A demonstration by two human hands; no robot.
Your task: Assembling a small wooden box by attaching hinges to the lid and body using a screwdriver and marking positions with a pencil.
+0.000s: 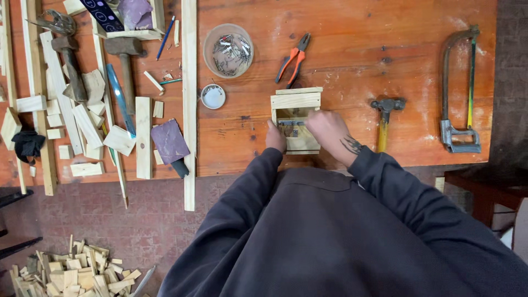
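A small pale wooden box (296,102) sits on the orange workbench (352,49) near its front edge. My left hand (275,137) presses against the box's left side. My right hand (329,132) reaches over the box's right part, fingers curled at a small metal fitting (290,124) inside it. Whether the right fingers pinch the fitting is hidden. Dark sleeves cover both arms.
Orange-handled pliers (295,58) and a round tub of nails (227,50) lie behind the box. A hammer (385,118) and a hacksaw (459,88) are to the right. Wood strips, offcuts, sandpaper (169,141), another hammer (125,60) crowd the left. Scrap wood (77,272) lies on the floor.
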